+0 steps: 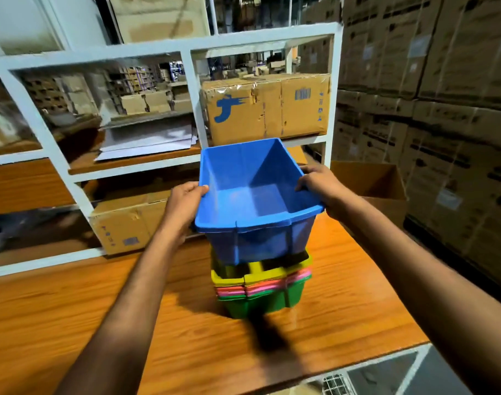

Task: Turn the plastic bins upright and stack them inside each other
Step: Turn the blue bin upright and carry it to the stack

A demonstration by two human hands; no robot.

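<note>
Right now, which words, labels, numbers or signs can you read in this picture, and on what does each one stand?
No text here is sharp enough to quote.
Upper cardboard box: blue logo mark, barcode, small blue symbols; no legible letters.
Lower cardboard box: blue marks and a label, too blurred.
Stacked cartons: dark print, white labels, too blurred.
Blue bin: no text seen.

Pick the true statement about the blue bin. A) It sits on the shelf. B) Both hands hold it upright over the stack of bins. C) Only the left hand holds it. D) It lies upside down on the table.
B: the left hand and right hand grip opposite rims of the blue bin, opening upward, above the stack of bins.
</note>
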